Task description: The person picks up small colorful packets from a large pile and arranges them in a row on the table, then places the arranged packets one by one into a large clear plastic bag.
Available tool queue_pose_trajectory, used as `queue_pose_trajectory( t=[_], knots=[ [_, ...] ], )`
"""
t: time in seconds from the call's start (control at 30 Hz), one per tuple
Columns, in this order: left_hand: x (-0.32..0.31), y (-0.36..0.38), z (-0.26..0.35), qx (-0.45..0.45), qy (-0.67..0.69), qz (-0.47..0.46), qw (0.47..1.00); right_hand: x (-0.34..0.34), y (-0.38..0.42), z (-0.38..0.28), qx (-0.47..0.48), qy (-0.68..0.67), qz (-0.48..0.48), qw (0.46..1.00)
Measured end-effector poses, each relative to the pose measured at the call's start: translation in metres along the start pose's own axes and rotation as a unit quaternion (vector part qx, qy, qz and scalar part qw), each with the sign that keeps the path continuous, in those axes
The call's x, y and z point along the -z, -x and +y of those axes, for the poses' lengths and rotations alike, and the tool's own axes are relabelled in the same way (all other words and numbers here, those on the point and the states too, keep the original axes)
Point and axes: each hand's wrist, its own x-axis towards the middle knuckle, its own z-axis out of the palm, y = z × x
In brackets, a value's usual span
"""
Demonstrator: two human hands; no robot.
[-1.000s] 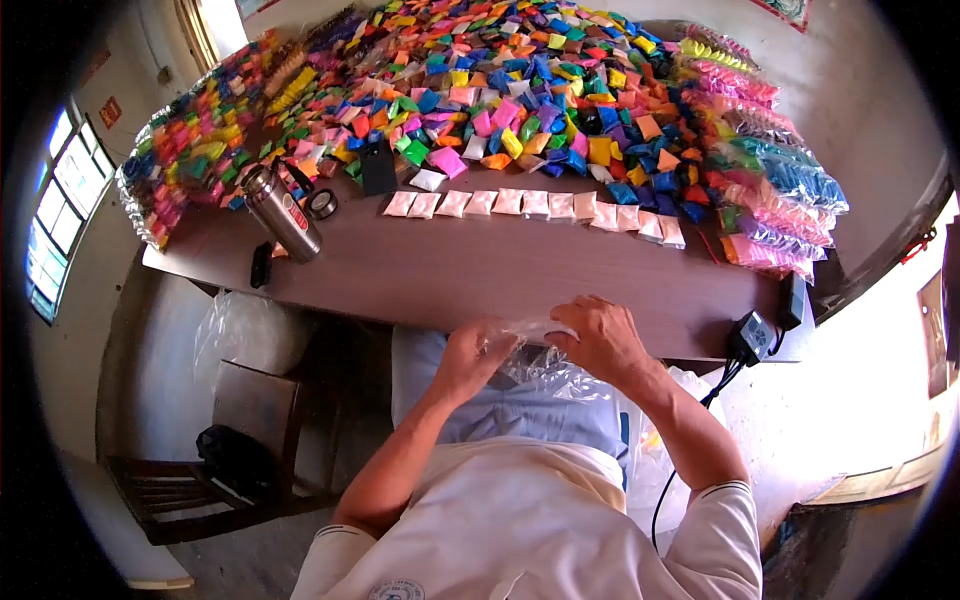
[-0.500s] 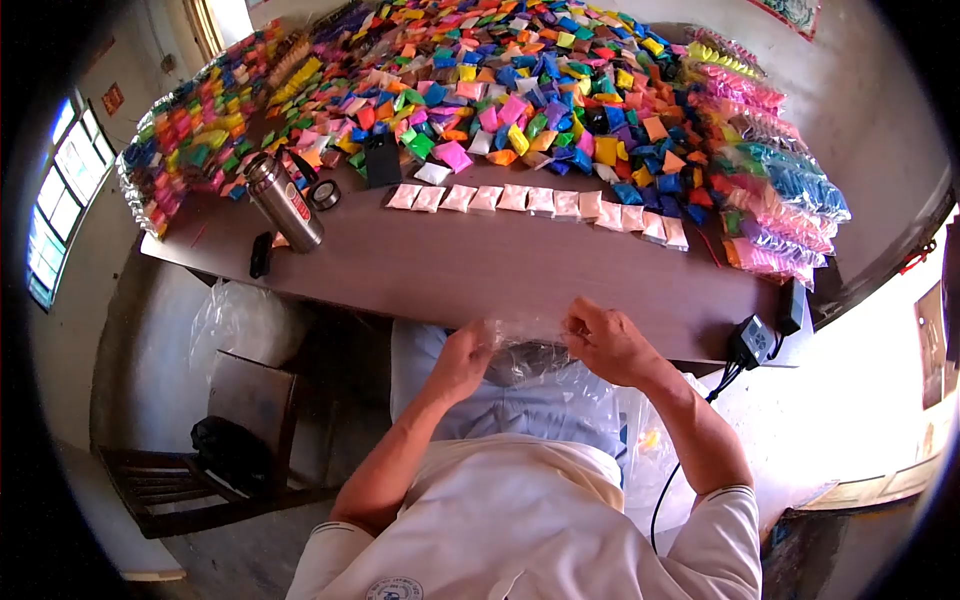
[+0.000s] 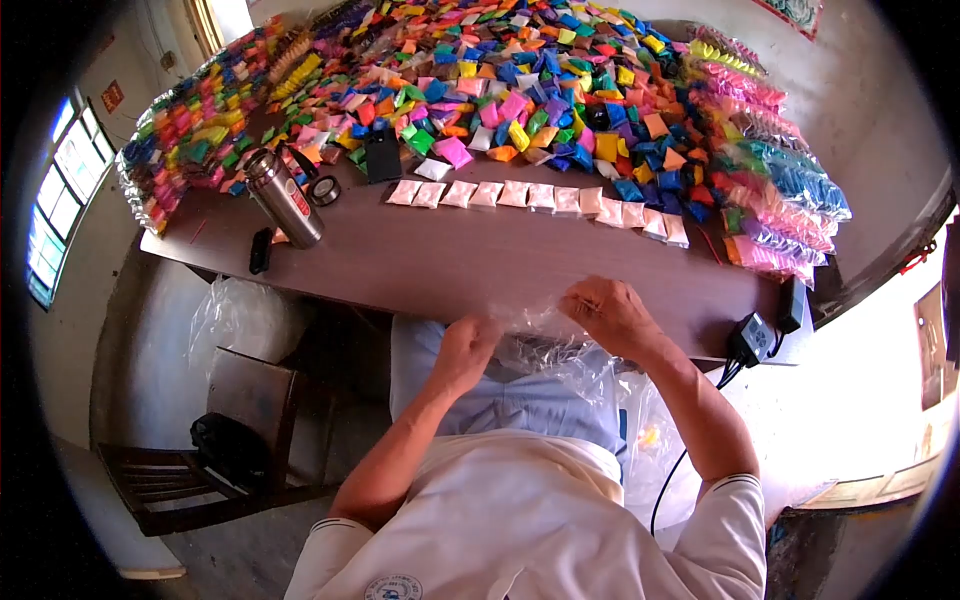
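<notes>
A clear plastic bag [image 3: 560, 358] stretches between my two hands at the table's front edge, hanging over my lap. My left hand [image 3: 468, 352] is closed on its left side, fingers curled. On the right, my right hand [image 3: 608, 312] pinches the bag's upper edge, a little higher than the left. Beyond them, a row of small pale pink packets [image 3: 515, 193] lies across the brown table [image 3: 420, 255]. Behind the row rises a large heap of small coloured packets [image 3: 520, 90].
A steel thermos [image 3: 285, 198] stands at the left, its lid [image 3: 324, 190] beside it. Nearby lie a black phone-like object [image 3: 382, 157] and a small black item [image 3: 260, 251]. Bundled packets [image 3: 780, 200] are stacked at the right. A black adapter [image 3: 750, 340] with cables sits at the right edge. A chair [image 3: 240, 420] stands lower left.
My right hand has moved slightly up, and the clear bag between my hands has shifted and spread wider. My left hand has stayed nearly in place.
</notes>
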Motion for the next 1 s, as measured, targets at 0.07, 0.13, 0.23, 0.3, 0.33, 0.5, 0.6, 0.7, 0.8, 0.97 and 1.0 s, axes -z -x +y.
queue_pose_trajectory(
  t=[0.07,0.13,0.23,0.3,0.33,0.5,0.6,0.7,0.8,0.97,1.0],
  knots=[
    [0.006,-0.001,0.0,-0.004,-0.012,-0.001,1.0,0.001,-0.004,-0.003,0.065,0.034,0.061,0.995],
    [0.008,0.0,0.007,-0.007,-0.024,-0.002,1.0,0.005,-0.004,-0.012,0.067,0.073,0.086,0.991],
    [0.01,0.001,0.016,-0.005,-0.035,0.017,0.999,0.004,-0.003,-0.025,0.059,0.081,0.15,0.984],
    [0.011,0.001,0.017,0.013,-0.096,0.008,0.995,0.007,-0.006,-0.02,0.075,0.111,0.123,0.983],
    [0.011,0.0,0.014,0.012,-0.096,0.008,0.995,0.008,-0.009,-0.018,0.089,0.141,0.095,0.981],
    [0.004,-0.004,0.02,-0.105,-0.207,0.084,0.969,0.002,-0.02,-0.02,0.145,0.197,0.052,0.968],
    [0.003,-0.009,0.033,-0.107,-0.26,0.065,0.957,-0.001,-0.029,-0.025,0.124,0.212,0.024,0.969],
    [0.003,-0.012,0.038,-0.169,-0.303,0.097,0.933,0.002,-0.038,-0.026,0.111,0.223,0.006,0.968],
    [0.005,-0.011,0.039,-0.171,-0.3,0.097,0.933,0.003,-0.043,-0.022,0.136,0.23,0.005,0.964],
    [0.001,-0.012,0.029,-0.13,-0.276,0.072,0.95,0.002,-0.052,-0.021,0.151,0.263,0.015,0.953],
    [0.001,-0.013,0.027,-0.106,-0.277,0.03,0.955,0.001,-0.057,-0.02,0.208,0.261,0.095,0.938]
  ],
)
